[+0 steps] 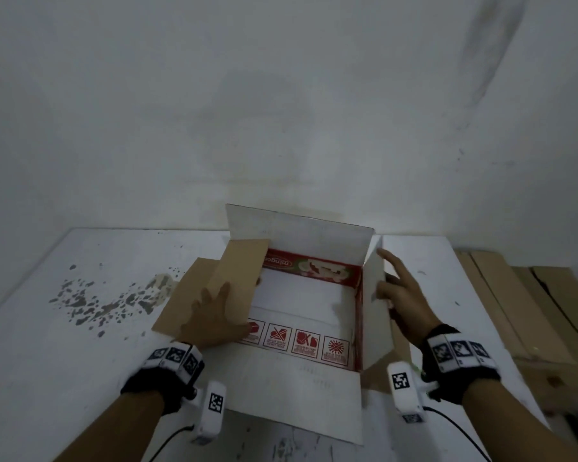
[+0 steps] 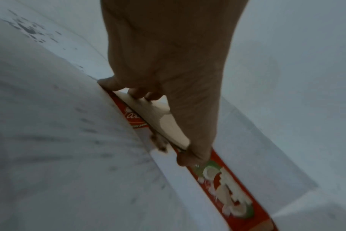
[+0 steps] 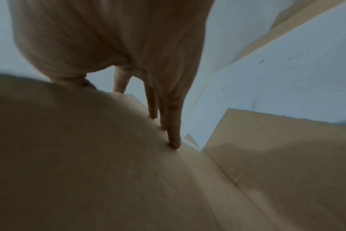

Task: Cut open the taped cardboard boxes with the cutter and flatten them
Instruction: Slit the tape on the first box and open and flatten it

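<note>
An opened cardboard box (image 1: 309,303), white inside with a red printed wall (image 2: 227,187), stands on the white table (image 1: 81,361). Its far flap (image 1: 297,235) stands up and its near flap (image 1: 297,395) lies toward me. My left hand (image 1: 214,318) rests on the brown left flap (image 1: 187,295), and in the wrist view the left hand (image 2: 164,62) has its fingers curled over a flap edge. My right hand (image 1: 404,295) holds the upright right flap (image 1: 376,328), thumb on its white inner face. Its straight fingers (image 3: 174,125) lie on the brown outer face (image 3: 69,156). No cutter is in view.
Flattened brown cardboard (image 1: 531,311) lies stacked at the table's right edge. A patch of chipped paint (image 1: 114,301) marks the table left of the box. A white wall rises directly behind the table.
</note>
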A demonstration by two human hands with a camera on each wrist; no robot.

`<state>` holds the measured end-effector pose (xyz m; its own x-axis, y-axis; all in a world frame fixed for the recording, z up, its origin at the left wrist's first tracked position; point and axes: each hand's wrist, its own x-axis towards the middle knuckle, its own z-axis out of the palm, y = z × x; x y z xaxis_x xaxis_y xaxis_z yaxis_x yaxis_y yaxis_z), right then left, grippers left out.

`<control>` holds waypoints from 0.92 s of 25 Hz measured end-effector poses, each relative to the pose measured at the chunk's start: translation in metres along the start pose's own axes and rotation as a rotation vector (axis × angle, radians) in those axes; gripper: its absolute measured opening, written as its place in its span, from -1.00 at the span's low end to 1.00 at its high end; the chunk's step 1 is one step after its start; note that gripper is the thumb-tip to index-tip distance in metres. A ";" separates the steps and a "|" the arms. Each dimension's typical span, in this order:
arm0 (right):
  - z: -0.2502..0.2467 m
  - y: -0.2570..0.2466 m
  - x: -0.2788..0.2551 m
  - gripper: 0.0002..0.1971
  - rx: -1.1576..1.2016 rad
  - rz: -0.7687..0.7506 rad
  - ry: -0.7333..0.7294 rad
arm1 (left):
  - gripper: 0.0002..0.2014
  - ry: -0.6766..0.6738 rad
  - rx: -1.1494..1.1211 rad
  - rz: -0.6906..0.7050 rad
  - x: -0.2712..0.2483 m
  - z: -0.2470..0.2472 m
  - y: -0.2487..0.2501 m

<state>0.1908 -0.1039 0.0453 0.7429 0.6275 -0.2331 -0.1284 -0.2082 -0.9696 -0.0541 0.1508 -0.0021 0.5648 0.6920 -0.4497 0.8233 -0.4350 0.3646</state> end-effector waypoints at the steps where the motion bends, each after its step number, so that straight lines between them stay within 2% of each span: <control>1: -0.009 0.003 -0.002 -0.36 0.026 0.020 0.072 | 0.08 0.029 -0.072 0.025 -0.002 -0.008 0.000; 3: -0.025 0.011 -0.007 -0.38 0.038 0.058 0.182 | -0.14 0.043 -0.361 0.073 -0.008 -0.024 -0.002; 6: -0.039 0.026 -0.010 -0.35 0.027 0.121 0.259 | -0.56 -0.038 -1.029 0.122 -0.025 -0.051 -0.012; 8: -0.041 0.031 -0.009 -0.33 0.025 0.135 0.276 | -0.66 -0.015 -1.323 0.014 -0.029 -0.059 -0.029; 9: -0.041 0.033 -0.009 -0.33 0.018 0.136 0.277 | -0.65 0.060 -1.409 -0.069 -0.025 -0.059 -0.044; 11: -0.040 0.032 -0.008 -0.34 0.014 0.138 0.283 | -0.66 0.307 -1.314 -0.215 -0.015 -0.052 -0.071; 13: -0.040 0.030 -0.007 -0.33 0.015 0.138 0.284 | -0.42 0.502 -0.992 -0.323 -0.002 -0.041 -0.099; 14: -0.039 0.028 -0.006 -0.32 0.014 0.138 0.285 | -0.29 0.527 -0.888 -0.335 -0.002 -0.040 -0.103; 15: -0.038 0.027 -0.004 -0.31 0.011 0.135 0.280 | -0.26 0.464 -0.824 -0.316 0.000 -0.039 -0.104; 16: -0.036 0.025 -0.004 -0.29 0.010 0.127 0.271 | -0.31 0.313 -0.797 -0.293 -0.002 -0.039 -0.100; 17: -0.034 0.022 -0.003 -0.28 0.012 0.117 0.257 | -0.38 0.086 -0.777 -0.281 -0.006 -0.041 -0.093; 18: -0.031 0.018 -0.002 -0.27 0.019 0.106 0.248 | -0.41 -0.084 -0.758 -0.272 -0.010 -0.044 -0.085; 19: -0.030 0.014 -0.001 -0.26 0.025 0.092 0.239 | -0.43 -0.148 -0.754 -0.264 -0.010 -0.044 -0.081; 23: -0.025 -0.018 -0.005 -0.31 0.043 0.043 0.229 | -0.54 0.099 -0.864 -0.238 -0.013 -0.057 -0.062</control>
<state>0.2060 -0.1219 0.0657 0.8650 0.4314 -0.2561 -0.1875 -0.1956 -0.9626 -0.1157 0.2019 0.0278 0.3441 0.7723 -0.5340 0.5661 0.2831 0.7742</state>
